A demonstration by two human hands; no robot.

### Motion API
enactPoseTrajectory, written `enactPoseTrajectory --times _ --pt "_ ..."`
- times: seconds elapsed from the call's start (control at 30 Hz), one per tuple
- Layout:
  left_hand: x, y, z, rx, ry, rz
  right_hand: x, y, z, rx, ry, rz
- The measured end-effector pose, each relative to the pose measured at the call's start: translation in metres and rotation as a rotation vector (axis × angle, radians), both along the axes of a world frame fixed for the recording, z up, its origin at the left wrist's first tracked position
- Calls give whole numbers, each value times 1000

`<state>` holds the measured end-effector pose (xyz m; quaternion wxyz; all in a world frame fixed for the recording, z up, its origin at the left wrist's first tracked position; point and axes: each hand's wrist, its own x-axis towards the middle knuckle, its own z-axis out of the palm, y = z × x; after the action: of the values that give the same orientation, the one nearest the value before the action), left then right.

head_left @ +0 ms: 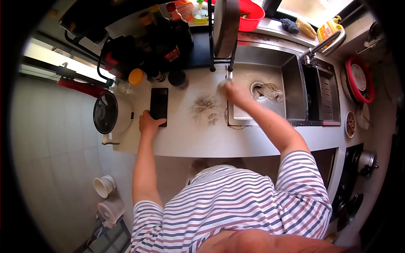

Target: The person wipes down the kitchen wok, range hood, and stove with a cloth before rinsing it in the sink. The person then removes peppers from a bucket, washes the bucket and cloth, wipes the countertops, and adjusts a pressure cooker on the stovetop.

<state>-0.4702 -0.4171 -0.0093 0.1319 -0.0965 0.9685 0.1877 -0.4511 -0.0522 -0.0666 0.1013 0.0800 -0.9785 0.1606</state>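
My left hand (151,122) is closed around the lower end of a black phone-like slab (159,103) on the white counter (181,139). At the sink's left edge, my right hand (237,93) is closed and slightly blurred; its fingertips are at a small pale object (222,86) that I cannot make out. Dark smudges (206,110) mark the counter between my hands. In the steel sink (293,76), a wet beige cloth (270,92) lies partly over the drain.
A white cooker (122,114) stands left of the slab. Jars, including one with a yellow lid (136,76), and dark bottles (181,33) sit behind. A black rack (212,38) borders the sink. The tap (322,44) rises at its right.
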Motion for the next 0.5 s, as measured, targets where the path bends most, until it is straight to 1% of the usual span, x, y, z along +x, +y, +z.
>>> enactPoseTrajectory --times 0.03,0.07,0.13,0.17,0.2,0.23,0.27,0.3,0.33,0.37,0.4,0.43,0.47,0.5 --pt "-3 -3 -2 53 -28 2 -24 7 -3 -58 -15 -125" --pt "-4 -6 -4 54 -21 5 -38 9 5 -27 -53 -204" --pt "-4 -16 -18 347 -62 28 -48 -5 23 -47 -10 -161" --pt "-2 -19 -26 547 14 11 -52 -17 33 -48 -15 -149" --pt "4 -27 -34 544 9 26 -55 -31 42 -119 -36 -209" --pt "11 -18 -13 654 -93 106 -57 -41 46 -189 -54 -277" --pt "15 -15 -3 767 -191 181 -61 -46 26 -186 -54 -275" --pt "18 -29 -22 847 -235 201 -68 -51 -11 -173 13 -246" --pt "28 -32 -12 852 -233 205 -73 -57 -32 -161 76 -216" --pt "40 -35 6 981 -301 251 -68 -75 -18 -105 -60 -237" --pt "52 -40 18 1110 -370 303 -58 -89 -2 -102 -69 -229" --pt "64 -50 20 1110 -375 323 -46 -103 13 -98 -142 -141" --pt "78 -64 22 1164 -392 327 -32 -118 16 -99 -222 -50" --pt "91 -79 24 1216 -407 330 -21 -129 6 -87 -212 42"
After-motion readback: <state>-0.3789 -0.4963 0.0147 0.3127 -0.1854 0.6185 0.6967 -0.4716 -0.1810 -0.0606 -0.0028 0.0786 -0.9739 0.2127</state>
